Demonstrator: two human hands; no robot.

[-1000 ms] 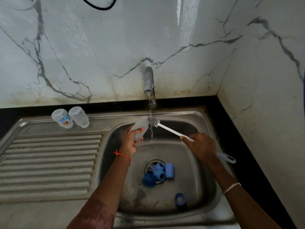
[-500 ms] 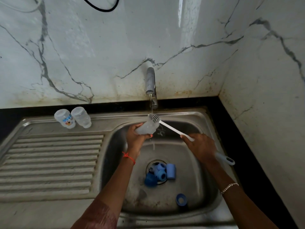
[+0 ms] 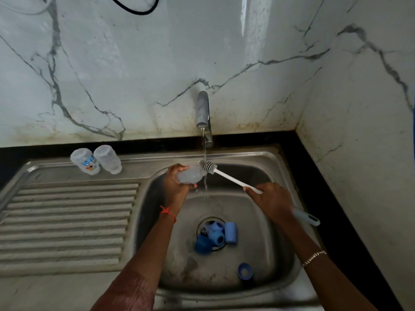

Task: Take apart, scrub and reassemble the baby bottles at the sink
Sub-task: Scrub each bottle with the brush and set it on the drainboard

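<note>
My left hand grips a clear baby bottle lying on its side over the sink basin, mouth pointing right toward the running water. My right hand holds the white handle of a bottle brush; its bristled head sits at the bottle's mouth under the stream. Several blue caps and rings lie around the drain, and one blue ring lies nearer the front of the basin. Two clear bottles stand upside down on the sink's back ledge at the left.
The tap runs a thin stream into the steel sink. A ribbed draining board fills the left side. Marble walls close the back and right; a black counter strip runs along them.
My left hand lifted the bottle and turned it sideways toward the tap. The brush head came to the bottle's mouth under the water.
</note>
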